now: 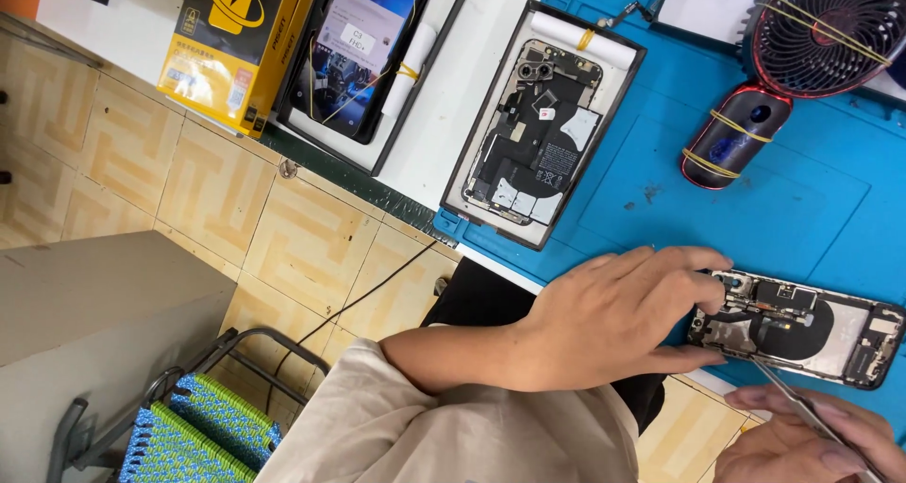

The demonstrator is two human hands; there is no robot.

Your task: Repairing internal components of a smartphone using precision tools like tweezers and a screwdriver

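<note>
One view only, from a camera worn on the person's head, looking steeply down and tilted, so the edge of the workbench runs diagonally from upper left to lower right. It sits close above the work: the left hand point(623, 318) fills the lower middle, and the right hand point(812, 441) is cut by the bottom edge. The blue mat point(812, 209) takes the right side (the opened phone point(802, 327) on it lies near the frame's right border), while the left half looks past the bench to the tiled floor point(217, 191) below. The fan point(830, 25) is cropped at the top right corner.
</note>
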